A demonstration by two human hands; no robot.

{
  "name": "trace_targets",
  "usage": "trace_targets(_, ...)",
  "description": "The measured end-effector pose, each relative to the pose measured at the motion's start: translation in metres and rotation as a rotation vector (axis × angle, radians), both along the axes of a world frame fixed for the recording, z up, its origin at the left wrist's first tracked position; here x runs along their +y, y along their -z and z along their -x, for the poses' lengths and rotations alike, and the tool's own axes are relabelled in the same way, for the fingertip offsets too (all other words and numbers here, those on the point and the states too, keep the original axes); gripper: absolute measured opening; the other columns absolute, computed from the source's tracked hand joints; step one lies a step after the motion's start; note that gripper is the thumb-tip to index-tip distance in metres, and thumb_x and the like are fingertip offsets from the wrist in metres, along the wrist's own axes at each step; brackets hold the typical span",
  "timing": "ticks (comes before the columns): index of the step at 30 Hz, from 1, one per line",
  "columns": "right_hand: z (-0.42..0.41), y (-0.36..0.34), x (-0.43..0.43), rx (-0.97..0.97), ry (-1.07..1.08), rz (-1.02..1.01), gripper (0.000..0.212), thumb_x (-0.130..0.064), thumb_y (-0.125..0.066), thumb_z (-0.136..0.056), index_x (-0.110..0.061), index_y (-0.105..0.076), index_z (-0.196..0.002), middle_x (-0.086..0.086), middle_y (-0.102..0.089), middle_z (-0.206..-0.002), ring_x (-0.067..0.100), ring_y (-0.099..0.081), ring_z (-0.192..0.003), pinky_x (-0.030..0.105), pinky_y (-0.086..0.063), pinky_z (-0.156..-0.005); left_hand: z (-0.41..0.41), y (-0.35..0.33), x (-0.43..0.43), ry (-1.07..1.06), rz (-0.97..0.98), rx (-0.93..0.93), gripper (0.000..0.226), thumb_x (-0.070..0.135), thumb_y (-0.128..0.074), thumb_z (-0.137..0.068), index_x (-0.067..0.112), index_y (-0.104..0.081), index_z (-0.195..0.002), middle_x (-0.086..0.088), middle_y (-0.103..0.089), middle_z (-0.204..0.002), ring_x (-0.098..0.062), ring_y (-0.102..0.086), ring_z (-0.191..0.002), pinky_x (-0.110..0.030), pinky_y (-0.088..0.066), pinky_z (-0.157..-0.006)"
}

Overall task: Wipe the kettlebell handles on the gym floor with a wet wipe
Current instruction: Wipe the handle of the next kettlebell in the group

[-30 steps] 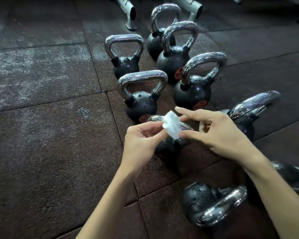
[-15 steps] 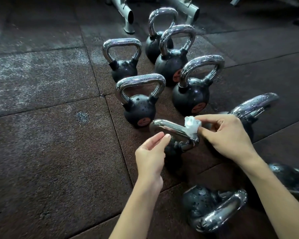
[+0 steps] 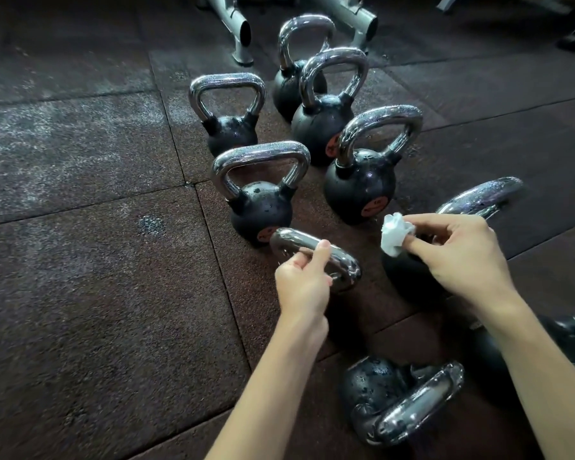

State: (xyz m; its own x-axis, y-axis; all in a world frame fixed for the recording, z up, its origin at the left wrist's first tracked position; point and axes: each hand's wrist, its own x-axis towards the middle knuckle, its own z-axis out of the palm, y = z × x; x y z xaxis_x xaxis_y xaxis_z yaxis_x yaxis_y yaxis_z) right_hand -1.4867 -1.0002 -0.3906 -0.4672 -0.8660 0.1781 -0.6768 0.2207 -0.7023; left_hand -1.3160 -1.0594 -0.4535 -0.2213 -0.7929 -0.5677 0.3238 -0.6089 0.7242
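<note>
Chrome handles, black ball bodies: kettlebells stand grouped on the dark speckled rubber floor (image 3: 80, 293). Water beads show on handles and bodies.

Left to right:
- Rear small kettlebell (image 3: 228, 107), upright, well beyond the left fingertips.
- Front small kettlebell (image 3: 259, 190), upright, just beyond the left thumb; orange mark low on its body.
- Near handle (image 3: 342, 267), chrome, tilted toward the camera, its body hidden below it. Left hand (image 3: 301, 283) comes in from below, forearm bare; the thumb lies over the top of the bar and the fingers curl under it, so the hand grips the handle.
- Two taller kettlebells (image 3: 322, 127) upright at the back, one behind the other; a fifth (image 3: 362, 184) upright beyond the gap between the hands.
- Wet wipe (image 3: 394, 235), white, crumpled to a small wad, off the near handle and in the air to its right. Right hand (image 3: 458, 257) pinches it between thumb and forefinger tips; the other fingers are folded behind.
- Large handle (image 3: 482, 197) tilted, beyond the right knuckles; its black body shows under that hand.
- Toppled kettlebell (image 3: 399, 403) lies on its side below the right wrist, wet.

Containers: none seen.
</note>
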Motion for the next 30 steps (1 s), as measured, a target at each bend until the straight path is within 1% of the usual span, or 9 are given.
trace_targets(4,0.001,0.008,-0.001,-0.066,-0.012,-0.033,0.017,-0.026,-0.084,-0.083,-0.040,-0.082,-0.093,-0.025,-0.076,-0.085,0.001,-0.069,-0.077,0.021,-0.052,-0.072,-0.065,-0.006,-0.031,0.291,0.046,-0.012,0.029,0.019,-0.064,-0.101,-0.007,-0.069,-0.112,-0.001,-0.066,-0.073,0.001,-0.035,-0.039,-0.012,-0.030,-0.048)
trace_targets(6,-0.004,0.013,-0.004,-0.107,-0.036,-0.056,0.017,-0.026,-0.084,-0.083,-0.038,-0.083,-0.096,-0.022,-0.078,-0.089,0.006,-0.072,-0.083,0.035,-0.058,-0.080,-0.095,-0.009,-0.045,0.455,0.099,-0.095,0.032,0.022,-0.065,-0.100,-0.005,-0.071,-0.116,-0.003,-0.075,-0.093,0.000,-0.033,-0.044,-0.011,-0.027,-0.047)
trace_targets(8,-0.013,0.016,-0.009,-0.142,-0.091,-0.071,0.018,-0.024,-0.083,-0.083,-0.035,-0.083,-0.097,-0.021,-0.078,-0.090,0.006,-0.074,-0.086,0.035,-0.057,-0.083,-0.113,-0.006,-0.050,0.515,0.138,-0.148,0.027,0.023,-0.064,-0.099,0.002,-0.074,-0.113,0.000,-0.078,-0.102,0.000,-0.032,-0.047,-0.010,-0.025,-0.045)
trace_targets(13,-0.039,0.029,-0.026,-0.167,-0.200,-0.113,0.018,-0.018,-0.079,-0.086,-0.034,-0.084,-0.095,-0.023,-0.077,-0.086,-0.013,-0.061,-0.068,0.009,-0.040,-0.067,-0.126,0.003,-0.035,0.466,0.184,-0.239,0.030,0.033,-0.067,-0.097,0.013,-0.075,-0.118,0.008,-0.078,-0.113,-0.001,-0.029,-0.054,-0.014,-0.022,-0.047)
trace_targets(17,-0.050,0.036,-0.036,-0.169,-0.244,-0.171,0.018,-0.021,-0.077,-0.087,-0.037,-0.083,-0.094,-0.024,-0.077,-0.084,-0.011,-0.061,-0.068,0.012,-0.040,-0.066,-0.133,0.008,-0.022,0.418,0.274,-0.225,0.033,0.030,-0.070,-0.090,0.011,-0.075,-0.116,0.008,-0.079,-0.094,-0.002,-0.030,-0.052,-0.018,-0.017,-0.047)
trace_targets(19,-0.055,0.038,-0.041,-0.173,-0.253,-0.193,0.018,-0.023,-0.076,-0.087,-0.039,-0.082,-0.093,-0.021,-0.077,-0.082,-0.006,-0.064,-0.069,0.020,-0.045,-0.067,-0.138,0.012,-0.020,0.383,0.314,-0.223,0.025,0.020,-0.067,-0.095,0.012,-0.075,-0.117,0.012,-0.077,-0.086,0.006,-0.043,-0.049,-0.009,-0.028,-0.045)
trace_targets(22,-0.066,0.043,-0.053,-0.165,-0.284,-0.233,0.016,-0.025,-0.076,-0.085,-0.037,-0.082,-0.093,-0.019,-0.076,-0.075,-0.005,-0.068,-0.073,0.018,-0.047,-0.070,-0.140,0.017,-0.015,0.305,0.365,-0.224,0.024,0.011,-0.072,-0.092,0.008,-0.077,-0.115,0.002,-0.080,-0.096,0.011,-0.059,-0.060,-0.002,-0.039,-0.054)
trace_targets(25,-0.078,0.052,-0.068,-0.137,-0.306,-0.267,0.018,-0.023,-0.077,-0.083,-0.033,-0.083,-0.095,-0.019,-0.076,-0.074,-0.010,-0.067,-0.071,0.010,-0.045,-0.066,-0.137,0.016,-0.006,0.218,0.363,-0.162,0.025,0.004,-0.079,-0.083,0.009,-0.078,-0.107,-0.002,-0.081,-0.096,0.000,-0.073,-0.081,-0.005,-0.050,-0.069)
trace_targets(30,-0.092,0.065,-0.086,-0.077,-0.325,-0.302,0.015,-0.029,-0.077,-0.084,-0.032,-0.083,-0.097,-0.018,-0.078,-0.085,-0.007,-0.069,-0.085,0.015,-0.048,-0.075,-0.129,0.016,0.000,0.289,0.440,-0.169,0.043,0.005,-0.085,-0.079,0.012,-0.075,-0.120,-0.001,-0.080,-0.108,-0.007,-0.074,-0.103,-0.014,-0.055,-0.086)
